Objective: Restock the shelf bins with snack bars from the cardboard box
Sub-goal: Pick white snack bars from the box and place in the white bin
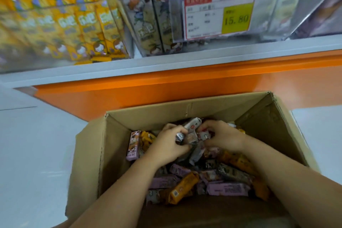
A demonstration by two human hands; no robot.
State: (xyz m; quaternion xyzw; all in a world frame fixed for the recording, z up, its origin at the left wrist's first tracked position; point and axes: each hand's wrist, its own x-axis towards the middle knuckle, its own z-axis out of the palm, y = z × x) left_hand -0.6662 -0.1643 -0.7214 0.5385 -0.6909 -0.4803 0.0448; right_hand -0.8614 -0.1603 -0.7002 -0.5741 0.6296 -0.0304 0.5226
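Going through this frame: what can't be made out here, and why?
1. Head view: how many grey bars the left hand and right hand grip; fingers cover them.
2. Head view: near side of the cardboard box; cut off by the lower edge.
3. Head view: small print on the price tag; blurred, only 15.80 reads.
4. Head view: print on the yellow packs; motion blur.

"15.80" on yellow price tag (pixel 236 17)

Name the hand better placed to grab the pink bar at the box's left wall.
Left, probably: the left hand is nearer the pink bar; the right hand lies farther right. Both hold grey bars.
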